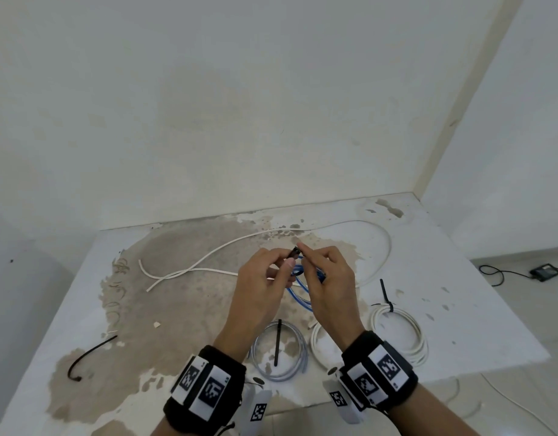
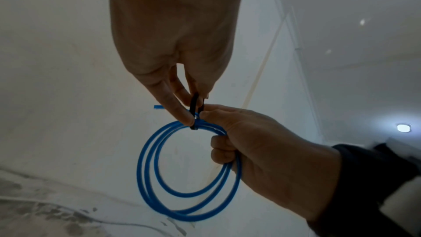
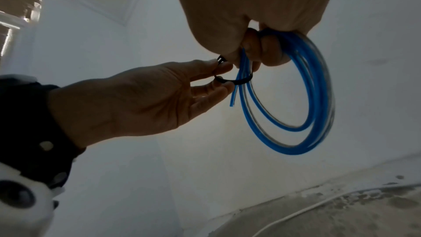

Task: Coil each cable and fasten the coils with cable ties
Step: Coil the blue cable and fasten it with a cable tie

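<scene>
I hold a small blue cable coil [image 1: 299, 291] in the air over the worn table [image 1: 177, 309]. My right hand [image 1: 302, 250] has its lower fingers curled round the coil's strands [image 2: 145, 168], and its thumb and forefinger reach the black cable tie [image 1: 294, 253]. My left hand [image 1: 287, 262] pinches that tie. In the right wrist view the tie [image 3: 241, 81] loops around the blue strands [image 3: 318, 87], with the left hand [image 3: 223, 77] pinching its loop. The left wrist view shows the left fingertips [image 2: 182, 114] on the tie [image 2: 194, 104] beside the right hand [image 2: 262, 150].
A long loose white cable [image 1: 208, 259] sprawls across the far table. Near me lie a pale grey coil [image 1: 299, 354] with a black tie [image 1: 277, 341] on it, and a white coil [image 1: 403, 335] fastened with a black tie [image 1: 386, 294]. A spare black tie [image 1: 89, 354] lies at left.
</scene>
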`<state>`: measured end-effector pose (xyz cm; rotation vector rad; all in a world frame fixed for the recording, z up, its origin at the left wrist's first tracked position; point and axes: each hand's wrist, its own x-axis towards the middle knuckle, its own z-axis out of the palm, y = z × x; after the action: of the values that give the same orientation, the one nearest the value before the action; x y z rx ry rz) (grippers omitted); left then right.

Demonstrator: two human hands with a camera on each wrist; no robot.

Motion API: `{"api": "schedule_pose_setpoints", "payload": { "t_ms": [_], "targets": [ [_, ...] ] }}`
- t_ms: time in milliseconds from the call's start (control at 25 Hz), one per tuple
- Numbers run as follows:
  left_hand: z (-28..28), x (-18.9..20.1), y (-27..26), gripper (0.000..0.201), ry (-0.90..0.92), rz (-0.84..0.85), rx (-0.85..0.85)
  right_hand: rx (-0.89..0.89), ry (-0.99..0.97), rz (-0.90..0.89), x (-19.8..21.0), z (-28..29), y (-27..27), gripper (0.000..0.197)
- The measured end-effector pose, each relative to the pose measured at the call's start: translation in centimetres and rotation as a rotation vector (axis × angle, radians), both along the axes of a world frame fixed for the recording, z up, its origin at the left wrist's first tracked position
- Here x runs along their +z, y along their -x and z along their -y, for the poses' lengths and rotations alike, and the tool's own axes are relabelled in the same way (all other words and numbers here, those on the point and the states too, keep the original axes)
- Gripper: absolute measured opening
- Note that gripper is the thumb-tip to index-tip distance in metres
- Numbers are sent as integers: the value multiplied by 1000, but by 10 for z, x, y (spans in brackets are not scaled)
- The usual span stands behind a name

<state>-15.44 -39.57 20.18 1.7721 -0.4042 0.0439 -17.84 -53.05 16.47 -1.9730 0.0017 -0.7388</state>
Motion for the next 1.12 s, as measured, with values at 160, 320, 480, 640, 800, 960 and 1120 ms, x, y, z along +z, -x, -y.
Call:
{"api": "schedule_pose_setpoints", "payload": {
  "t_ms": [160,320,480,640,800,960,1120],
  "targets": [
    [-2,0,2,15,57,-17,15,-15,-5,23,3,-3,0,33],
    [-4,1,2,16,99,-7,36,-27,-7,20,6,-7,-1,29],
    [-5,1,1,13,80,-22,23,-38,-13,2,6,-8,-3,27],
    [-5,1,4,13,91,-25,19,-51,-16,-23,5,-8,-2,24],
    [-4,2,7,14,102,-31,16,-54,-26,-27,5,-8,-2,23],
    [-6,2,8,13,86,-24,24,-44,-26,-22,5,-8,-3,23],
    [-8,2,9,14,38,-27,22,-51,-17,-24,5,-10,1,22]
  ]
}}
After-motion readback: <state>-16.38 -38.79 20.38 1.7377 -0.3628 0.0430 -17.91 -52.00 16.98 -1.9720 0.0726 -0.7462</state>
